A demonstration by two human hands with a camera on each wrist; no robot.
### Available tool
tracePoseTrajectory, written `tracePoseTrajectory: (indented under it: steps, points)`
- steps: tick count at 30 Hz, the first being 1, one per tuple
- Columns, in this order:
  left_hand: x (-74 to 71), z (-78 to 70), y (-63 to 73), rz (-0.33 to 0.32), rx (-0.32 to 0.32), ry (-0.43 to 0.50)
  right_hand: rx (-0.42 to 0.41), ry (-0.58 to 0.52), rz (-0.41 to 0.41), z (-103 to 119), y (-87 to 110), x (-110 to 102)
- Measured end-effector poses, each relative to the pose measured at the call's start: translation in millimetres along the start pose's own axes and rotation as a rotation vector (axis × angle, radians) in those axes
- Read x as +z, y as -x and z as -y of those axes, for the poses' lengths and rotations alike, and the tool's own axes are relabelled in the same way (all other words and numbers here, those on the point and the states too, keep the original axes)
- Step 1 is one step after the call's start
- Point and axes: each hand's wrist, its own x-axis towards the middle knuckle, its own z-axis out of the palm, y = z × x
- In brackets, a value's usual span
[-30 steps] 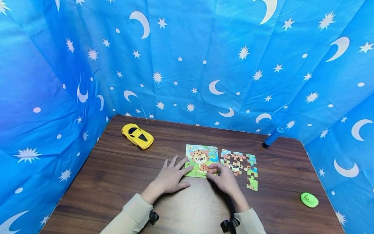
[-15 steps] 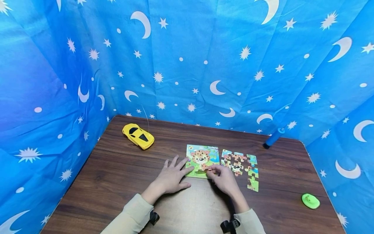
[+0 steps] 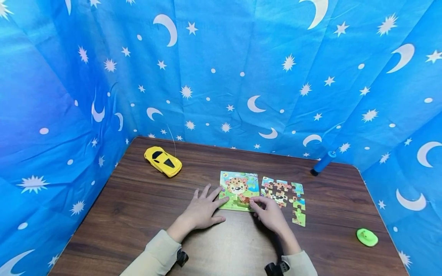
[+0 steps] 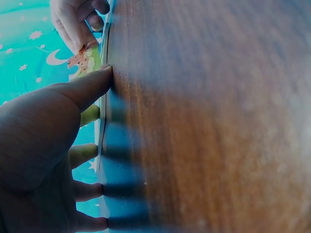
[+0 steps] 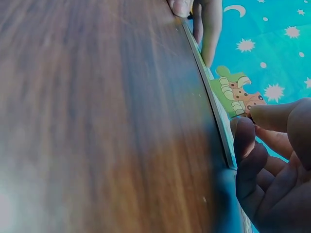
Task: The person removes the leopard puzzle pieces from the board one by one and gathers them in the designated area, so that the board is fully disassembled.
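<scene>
A square jigsaw puzzle (image 3: pixel 224 178) with a cartoon leopard lies flat on the table. My left hand (image 3: pixel 202 210) is spread at its left side, with the index and middle fingertips on its border and the thumb near the front edge. My right hand (image 3: pixel 271 214) pinches a puzzle piece (image 5: pixel 235 92) between thumb and index finger at the puzzle's lower right. The piece is green with spotted orange and stands tilted up above the puzzle. In the left wrist view the same puzzle piece (image 4: pixel 83 62) shows beyond the left thumb (image 4: pixel 92 87).
Right of the puzzle lie several loose or partly joined pieces (image 3: pixel 298 203). A yellow toy car (image 3: pixel 163 161) with a thin antenna is at the back left. A blue cylinder with a black end (image 3: pixel 322 164) lies back right, and a green hat-shaped object (image 3: pixel 367 237) at the right.
The right hand has lifted the puzzle piece from the puzzle's lower part, tilted it up and shifted slightly right with it. The left hand has stayed in place.
</scene>
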Motion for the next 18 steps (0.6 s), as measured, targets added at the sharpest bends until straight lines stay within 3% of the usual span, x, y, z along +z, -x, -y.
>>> tracePoseTrajectory:
  steps: [18]
  points:
    - [3.4, 2.6, -0.8, -0.008, 0.008, 0.009, 0.032, -0.002, -0.127, -22, 19.6, -43]
